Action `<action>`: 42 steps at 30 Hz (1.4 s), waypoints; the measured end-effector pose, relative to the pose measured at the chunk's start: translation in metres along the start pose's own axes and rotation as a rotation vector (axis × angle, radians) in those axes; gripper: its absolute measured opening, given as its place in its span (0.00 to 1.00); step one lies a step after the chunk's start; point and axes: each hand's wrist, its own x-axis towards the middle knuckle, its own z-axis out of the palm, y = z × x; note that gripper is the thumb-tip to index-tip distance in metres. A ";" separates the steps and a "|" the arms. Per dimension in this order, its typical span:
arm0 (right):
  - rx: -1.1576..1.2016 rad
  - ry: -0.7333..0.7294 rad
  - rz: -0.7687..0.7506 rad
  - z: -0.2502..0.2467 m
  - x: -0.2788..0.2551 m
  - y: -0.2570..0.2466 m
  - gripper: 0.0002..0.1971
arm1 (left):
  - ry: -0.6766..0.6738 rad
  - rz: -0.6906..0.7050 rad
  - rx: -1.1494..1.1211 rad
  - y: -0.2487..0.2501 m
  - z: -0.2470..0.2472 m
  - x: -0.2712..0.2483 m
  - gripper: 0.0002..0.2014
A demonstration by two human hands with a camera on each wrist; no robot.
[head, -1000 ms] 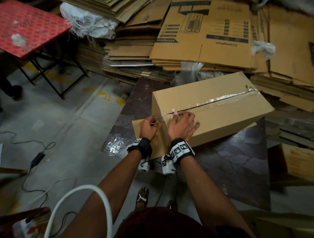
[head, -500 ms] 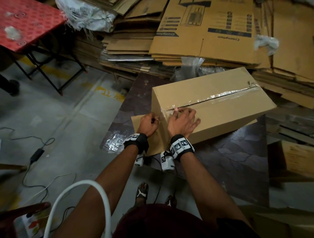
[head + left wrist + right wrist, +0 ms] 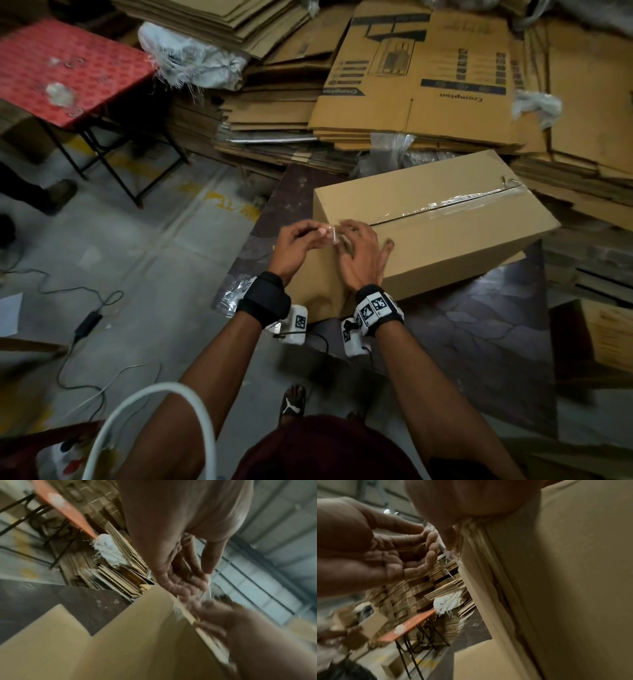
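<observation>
Clear tape (image 3: 334,235), pinched in left grip (image 3: 296,242)

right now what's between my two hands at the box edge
A short strip of clear tape, pinched by the left hand, reaches toward the right hand over the box edge; the head view shows it.

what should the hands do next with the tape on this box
Probably peel: the left hand pulls the tape up and along the seam while the right hand steadies the box. The left hand pinches a lifted end at the near edge, the rest lies stuck along the seam, and the right hand rests spread on top.
</observation>
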 end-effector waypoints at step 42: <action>0.213 0.006 0.076 -0.080 0.073 0.042 0.08 | -0.476 -0.009 1.418 0.026 0.052 0.019 0.65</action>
